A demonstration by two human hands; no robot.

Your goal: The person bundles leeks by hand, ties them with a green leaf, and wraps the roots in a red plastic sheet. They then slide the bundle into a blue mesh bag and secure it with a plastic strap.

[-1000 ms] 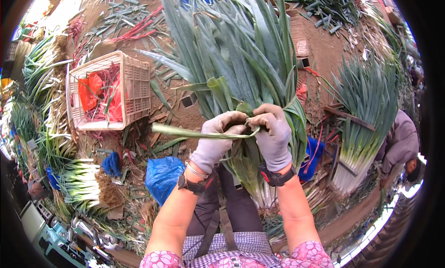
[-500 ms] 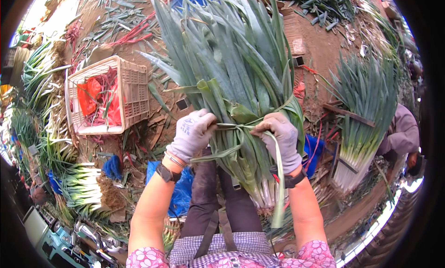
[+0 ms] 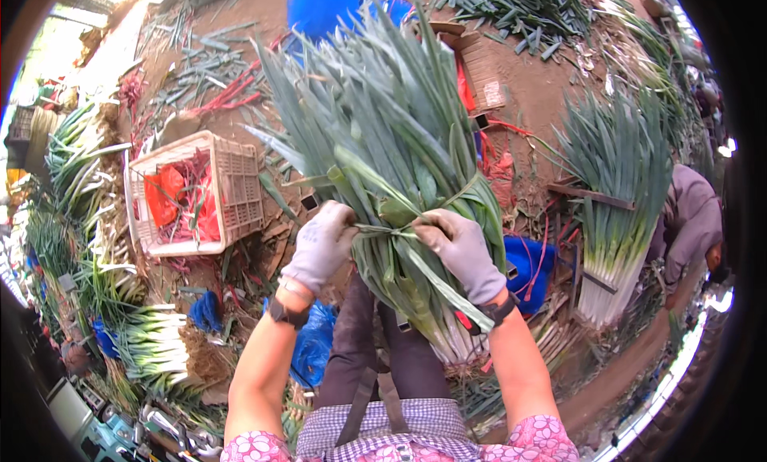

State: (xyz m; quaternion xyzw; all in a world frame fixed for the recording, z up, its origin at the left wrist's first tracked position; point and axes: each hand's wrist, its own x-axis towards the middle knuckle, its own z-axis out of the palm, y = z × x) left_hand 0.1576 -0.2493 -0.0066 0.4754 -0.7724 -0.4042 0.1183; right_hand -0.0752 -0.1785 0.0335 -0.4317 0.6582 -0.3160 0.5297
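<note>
A large bundle of leeks leans before me, its green leaves fanning away and its white root ends near my legs. Around its middle runs a green leaf strip, gathered into a twist at the front. My left hand, in a pale glove, is closed, pinching the strip on the left of the twist. Just to the right, my gloved right hand is also closed on it, knuckles up. A loose leaf end slants down beneath the right hand toward the wrist, beside a small red thing.
On the left stands a pale plastic crate holding red strips. Leeks are piled beyond it. A second leek bundle rests in a frame at the right, beside a person in a greyish sleeve. Blue plastic lies by my legs.
My right hand has moved left, nearer the left hand. The loose leaf end, which hung straight down past the right wrist, now slants under that hand. The whole view has shifted a little.
</note>
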